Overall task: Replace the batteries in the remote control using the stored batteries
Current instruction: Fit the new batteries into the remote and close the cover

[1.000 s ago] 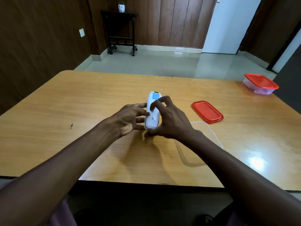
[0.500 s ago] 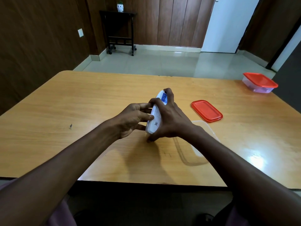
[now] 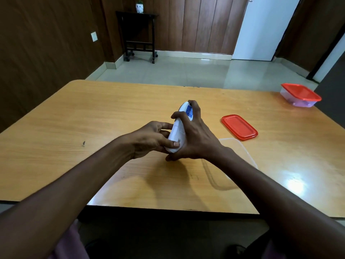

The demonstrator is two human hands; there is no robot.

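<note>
Axis: white remote control ran from 7 up to 1 o'clock, far end raised, tilted.
Look: white back, blue label near top.
Place: above the table, centre.
Hands: right hand wrapped it; left hand pinched its lower end.

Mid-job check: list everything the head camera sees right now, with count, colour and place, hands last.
remote control: 1, white with a blue label, held above the table centre
table: 1, light wood, fills the foreground
loose lid: 1, red, flat on the table right of the remote
open container: 1, clear, behind the right forearm
lidded container: 1, clear with a red lid, far right corner
side table: 1, dark, against the far wall
small pot: 1, white, on the side table
left hand: grips the remote's lower end
right hand: fingers curled round the remote
</note>
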